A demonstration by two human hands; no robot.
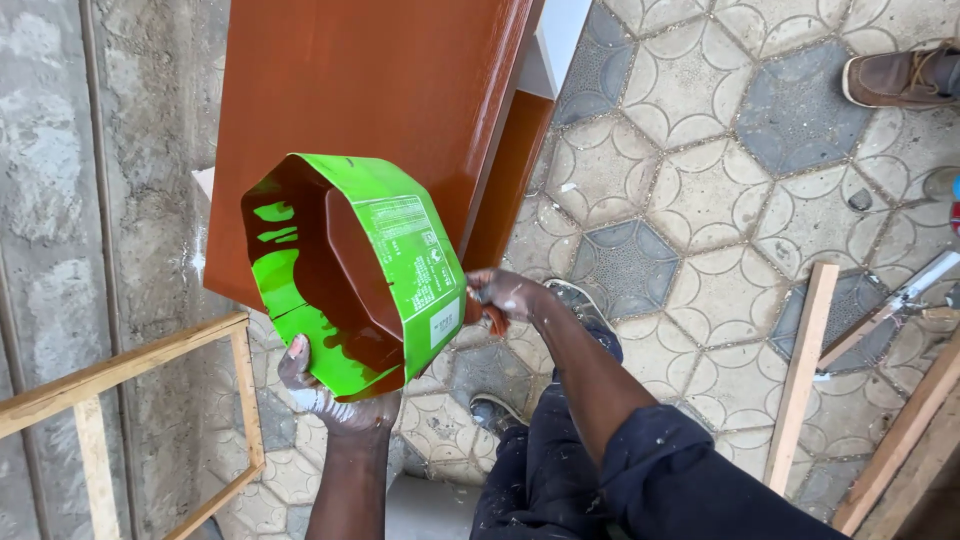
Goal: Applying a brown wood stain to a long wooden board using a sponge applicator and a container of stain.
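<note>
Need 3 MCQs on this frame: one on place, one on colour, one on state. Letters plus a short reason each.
1. Where is the green container?
A. on the paving
B. held up in the left hand
C. on the wooden frame

2. What colour is the paint inside it?
A. reddish brown
B. white
C. blue

3. How does the container sit?
A. upright
B. tilted, opening toward the camera
C. lidded

Answers: B, the fingers grip its lower rim; A, brown coats the inside, matching the painted panel; B, its inside faces the view. The right hand is beside it.
</note>
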